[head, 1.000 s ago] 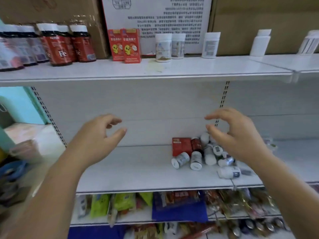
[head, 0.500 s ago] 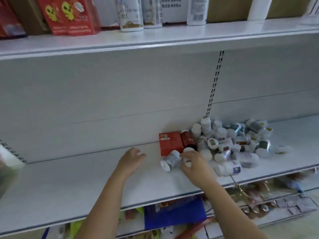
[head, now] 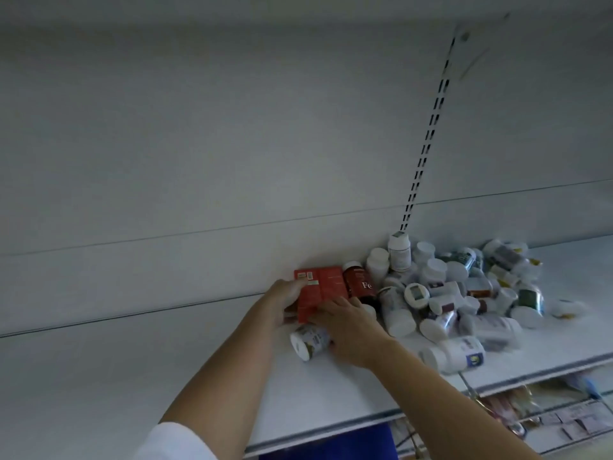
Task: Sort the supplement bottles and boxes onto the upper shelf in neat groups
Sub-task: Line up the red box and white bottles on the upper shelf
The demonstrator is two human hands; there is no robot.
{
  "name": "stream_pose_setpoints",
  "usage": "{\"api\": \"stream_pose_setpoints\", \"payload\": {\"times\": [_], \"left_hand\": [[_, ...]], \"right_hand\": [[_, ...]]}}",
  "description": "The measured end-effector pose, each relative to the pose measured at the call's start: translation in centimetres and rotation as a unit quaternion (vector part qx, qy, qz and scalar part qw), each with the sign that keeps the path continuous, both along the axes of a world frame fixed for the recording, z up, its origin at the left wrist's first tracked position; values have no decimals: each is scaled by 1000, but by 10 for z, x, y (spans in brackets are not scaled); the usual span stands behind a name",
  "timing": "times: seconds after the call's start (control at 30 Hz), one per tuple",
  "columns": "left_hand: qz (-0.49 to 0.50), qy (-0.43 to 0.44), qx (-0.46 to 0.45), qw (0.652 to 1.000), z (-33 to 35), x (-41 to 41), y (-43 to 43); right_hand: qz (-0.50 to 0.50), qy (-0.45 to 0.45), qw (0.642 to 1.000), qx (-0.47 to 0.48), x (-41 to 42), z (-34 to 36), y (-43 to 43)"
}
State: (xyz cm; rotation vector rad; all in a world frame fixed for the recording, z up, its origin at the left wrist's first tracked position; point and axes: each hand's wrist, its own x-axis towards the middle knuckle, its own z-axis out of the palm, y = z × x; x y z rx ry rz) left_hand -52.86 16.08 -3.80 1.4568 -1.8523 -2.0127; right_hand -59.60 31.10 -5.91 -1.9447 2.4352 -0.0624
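Observation:
A red box (head: pixel 321 286) lies at the back of the lower shelf (head: pixel 132 376). My left hand (head: pixel 282 302) grips its left edge. My right hand (head: pixel 348 330) holds its lower right corner, fingers over the box face. A dark red bottle marked Fe (head: pixel 361 287) lies against the box's right side. Just below the box, a white bottle (head: pixel 308 340) lies on its side, partly under my right hand. To the right is a heap of white supplement bottles (head: pixel 464 293), mostly lying down. The upper shelf's top is out of view.
The shelf's grey back panel (head: pixel 232 144) fills most of the view, with a slotted upright (head: pixel 428 134) above the heap. One white bottle (head: pixel 452 355) lies near the shelf's front edge. Packaged goods (head: pixel 547 419) show on a lower level at bottom right.
The view has dropped and closed in on the lower shelf. Both hands have moved from the shelf surface and a bottle onto the red box.

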Motion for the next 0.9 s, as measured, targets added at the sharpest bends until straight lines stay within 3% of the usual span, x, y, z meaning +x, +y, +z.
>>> {"api": "stream_pose_setpoints", "payload": {"times": [0.13, 0.3, 0.53, 0.73, 0.9], "left_hand": [[10, -3, 52, 999, 1, -11, 4], [-20, -20, -70, 997, -10, -25, 14], [-30, 3, -62, 998, -8, -41, 16], [38, 47, 19, 998, -14, -24, 6], [103, 133, 76, 983, 18, 23, -10]], "right_hand": [[-13, -23, 999, -23, -1, -5, -4], [-8, -42, 999, -20, -4, -10, -8], [0, -77, 996, -39, -9, -16, -2], [-8, -73, 997, -39, -10, -16, 2], [-82, -189, 973, -106, -13, 16, 8]]}}
